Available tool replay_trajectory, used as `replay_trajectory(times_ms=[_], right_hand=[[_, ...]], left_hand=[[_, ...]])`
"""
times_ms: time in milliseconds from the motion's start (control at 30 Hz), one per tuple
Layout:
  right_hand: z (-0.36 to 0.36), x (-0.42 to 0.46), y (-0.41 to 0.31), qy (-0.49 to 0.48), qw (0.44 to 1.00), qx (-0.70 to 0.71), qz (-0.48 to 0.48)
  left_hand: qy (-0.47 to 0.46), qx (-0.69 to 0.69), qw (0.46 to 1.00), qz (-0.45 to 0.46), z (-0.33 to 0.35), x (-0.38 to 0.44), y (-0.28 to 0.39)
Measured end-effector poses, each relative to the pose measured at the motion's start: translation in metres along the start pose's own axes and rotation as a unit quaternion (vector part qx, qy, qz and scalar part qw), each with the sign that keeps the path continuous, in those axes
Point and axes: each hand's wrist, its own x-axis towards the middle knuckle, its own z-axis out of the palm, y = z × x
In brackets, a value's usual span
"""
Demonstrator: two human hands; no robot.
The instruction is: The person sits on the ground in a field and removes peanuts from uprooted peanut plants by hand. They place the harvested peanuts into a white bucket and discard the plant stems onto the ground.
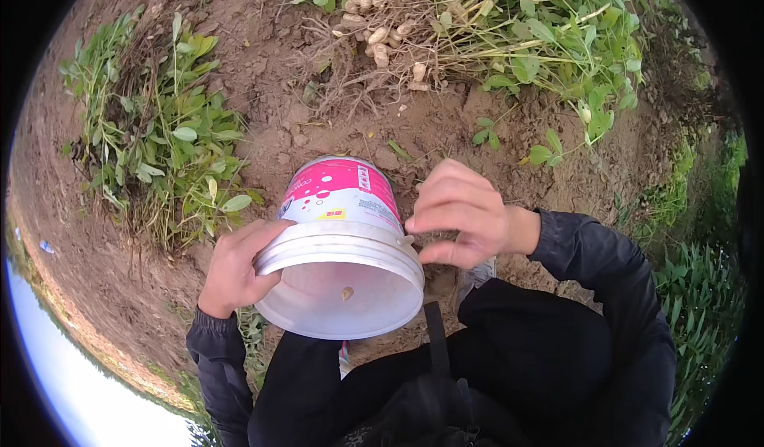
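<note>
A white plastic bucket (340, 226) with a pink and white printed label lies tilted on the soil, its mouth towards me. My left hand (242, 262) grips the rim on the left, thumb at the inner edge and fingers along the outside. One small peanut pod (347, 293) shows inside. Beside the right of the rim, close to the handle lug, is my right hand (462, 217). Its fingers are curled with a gap to the thumb, and I see nothing between them. Whether a fingertip touches the bucket is hard to tell.
Uprooted peanut plants (531, 41), with pods (379, 35) on their roots, lie on the soil beyond the bucket. Another heap of leafy plants (161, 131) is at the left. My shoe (477, 277) stands behind the right hand. Green growth (698, 298) borders the right side.
</note>
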Motion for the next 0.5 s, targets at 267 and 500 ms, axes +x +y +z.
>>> replay_trajectory(times_ms=[267, 500], right_hand=[[0.023, -0.083, 0.103, -0.428, 0.857, -0.287, -0.017], [0.031, -0.100, 0.112, -0.375, 0.879, -0.293, -0.018]], left_hand=[[0.194, -0.069, 0.970, -0.126, 0.040, -0.097, -0.021], [0.375, -0.232, 0.881, -0.173, 0.087, -0.136, -0.076]])
